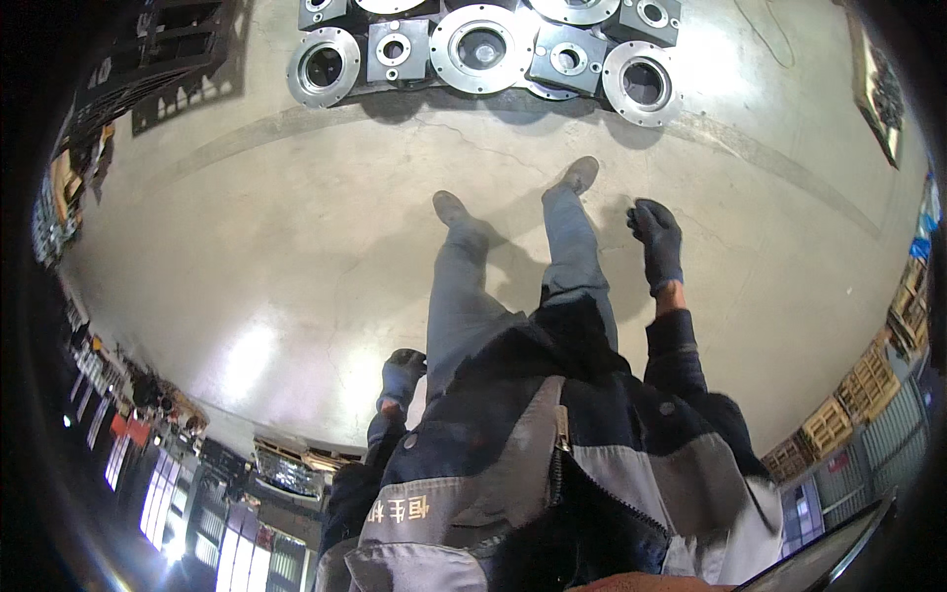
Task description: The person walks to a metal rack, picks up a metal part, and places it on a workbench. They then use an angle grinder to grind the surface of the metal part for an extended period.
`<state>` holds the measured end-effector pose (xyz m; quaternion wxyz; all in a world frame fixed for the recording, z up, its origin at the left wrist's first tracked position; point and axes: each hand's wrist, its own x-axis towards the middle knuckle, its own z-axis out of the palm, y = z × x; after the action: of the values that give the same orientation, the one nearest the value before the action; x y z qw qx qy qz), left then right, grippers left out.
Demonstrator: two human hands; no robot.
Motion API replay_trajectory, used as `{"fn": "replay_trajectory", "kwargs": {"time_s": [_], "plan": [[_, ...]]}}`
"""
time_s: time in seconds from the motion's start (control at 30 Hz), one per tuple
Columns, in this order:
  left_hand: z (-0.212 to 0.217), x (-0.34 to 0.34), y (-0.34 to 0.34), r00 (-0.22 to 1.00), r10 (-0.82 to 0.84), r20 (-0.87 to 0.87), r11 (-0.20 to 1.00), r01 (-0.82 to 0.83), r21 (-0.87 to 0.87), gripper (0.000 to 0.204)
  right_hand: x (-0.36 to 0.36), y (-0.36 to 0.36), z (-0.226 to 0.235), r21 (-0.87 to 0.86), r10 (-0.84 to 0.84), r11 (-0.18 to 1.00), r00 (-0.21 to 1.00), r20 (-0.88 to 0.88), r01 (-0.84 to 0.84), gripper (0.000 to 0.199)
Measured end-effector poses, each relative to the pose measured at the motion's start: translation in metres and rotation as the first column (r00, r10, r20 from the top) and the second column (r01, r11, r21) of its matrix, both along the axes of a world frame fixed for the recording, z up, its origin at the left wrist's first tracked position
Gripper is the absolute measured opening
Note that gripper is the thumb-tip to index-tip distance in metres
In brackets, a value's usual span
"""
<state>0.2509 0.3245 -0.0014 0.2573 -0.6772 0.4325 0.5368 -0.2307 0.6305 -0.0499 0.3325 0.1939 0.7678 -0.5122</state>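
Note:
My left hand [401, 375], in a dark work glove, hangs beside my left thigh with its fingers curled in. On the other side, my right hand [658, 242] swings forward, also gloved, its fingers loosely closed. Nothing shows in either hand, and both are well apart from any object. Ahead of my feet stands a group of machined metal parts. Among them are a round flange with bolt holes [480, 49], a second flange at the left [297, 74], a third at the right [613, 89], and square bored blocks, one of them dark grey [411, 63].
Bare concrete floor [247, 217] surrounds me. A dark metal rack or frame [148, 59] stands at the far left. At the far right lies a pallet-like board with dark parts [881, 94]. Wooden pallets [868, 383] line the right side; shelving and equipment [291, 472] stand behind left.

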Motion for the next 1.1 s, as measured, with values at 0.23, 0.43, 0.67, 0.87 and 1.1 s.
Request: {"fn": "replay_trajectory", "kwargs": {"time_s": [0.23,0.43,0.67,0.87,1.1], "plan": [[0.010,0.101,-0.099,0.981,0.193,-0.026,0.979,-0.194,-0.062,0.009,0.072,-0.120,-0.001,0.052,0.289,0.957,0.943,-0.167,-0.284,0.028],[0.030,0.118,-0.141,0.991,0.113,-0.071,0.984,-0.122,-0.128,0.013,0.110,-0.123,0.007,-0.019,0.262,0.963,0.954,-0.142,-0.268,0.027],[0.029,0.074,-0.157,0.988,-0.018,-0.152,0.991,-0.003,-0.134,0.013,0.098,-0.084,0.000,-0.018,0.054,0.998,0.986,-0.156,-0.057,0.029],[0.041,0.017,-0.157,0.989,-0.014,-0.144,0.995,-0.001,-0.103,0.010,0.071,-0.046,0.001,-0.022,-0.013,1.000,0.996,-0.083,0.011,0.022],[0.053,-0.020,-0.124,0.986,0.058,-0.157,0.989,-0.078,-0.123,0.011,0.007,-0.041,0.005,-0.046,0.007,0.999,1.000,-0.022,-0.007,0.033]]}}
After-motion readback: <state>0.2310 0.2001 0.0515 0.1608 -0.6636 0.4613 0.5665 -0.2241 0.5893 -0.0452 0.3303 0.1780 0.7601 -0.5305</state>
